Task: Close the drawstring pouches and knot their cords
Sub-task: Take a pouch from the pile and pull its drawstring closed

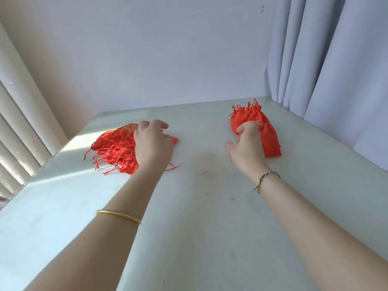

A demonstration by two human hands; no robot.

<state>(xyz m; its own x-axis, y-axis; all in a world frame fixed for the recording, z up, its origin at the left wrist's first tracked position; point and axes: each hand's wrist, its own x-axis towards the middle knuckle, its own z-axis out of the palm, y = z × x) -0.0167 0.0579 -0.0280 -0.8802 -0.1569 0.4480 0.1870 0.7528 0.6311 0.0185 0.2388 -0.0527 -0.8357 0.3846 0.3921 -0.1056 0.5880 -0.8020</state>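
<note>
Head view: crinkled red pouches (117, 148), perhaps gold-printed.

Before you: pale tabletop (210, 238) running back to corner; plain white wall (168, 49) behind it, small dark mark (262, 9) high at right; grey-white curtain (336, 59) hanging in deep folds along your right, beside table's edge; cream slats (16, 143) at your left; sunlight bands (77, 141) falling across table's left side; faint reddish smudges (204, 172) on surface near centre.
</note>
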